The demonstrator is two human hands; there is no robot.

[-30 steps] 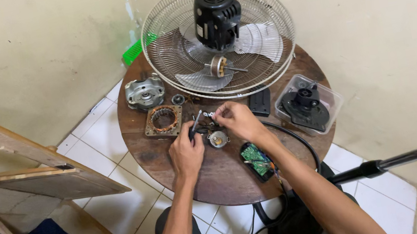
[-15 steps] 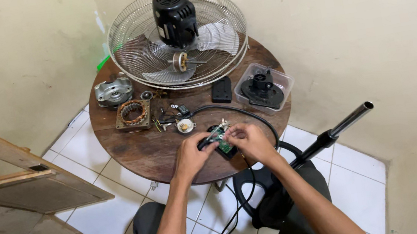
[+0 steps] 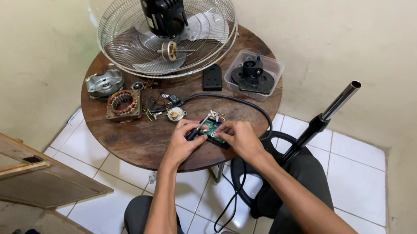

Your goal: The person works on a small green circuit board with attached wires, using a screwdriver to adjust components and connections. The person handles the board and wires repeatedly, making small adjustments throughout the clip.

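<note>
A small green circuit board in a black housing [image 3: 213, 129] lies near the front edge of the round wooden table [image 3: 127, 139]. My left hand [image 3: 183, 141] grips its left side, fingers closed on it. My right hand [image 3: 239, 135] holds its right side, fingertips on the board. A thick black cable [image 3: 243, 103] loops from the board across the table and down past the edge. Behind the board lie a small round part [image 3: 176, 114] and a tangle of thin wires [image 3: 156, 107].
At the table's back stands a wire fan guard [image 3: 214, 14] with a black motor [image 3: 162, 3] and blades. A copper-wound stator [image 3: 123, 103], a grey metal housing [image 3: 103, 83], a black cover [image 3: 211, 77] and a clear tray of black parts [image 3: 254, 73] lie around. A black pole [image 3: 322, 120] leans at right; wooden boards [image 3: 13, 166] at left.
My hands left the small parts at the table's middle and came back to the front edge, where they now hold the green circuit board. The view has shifted and drawn closer.
</note>
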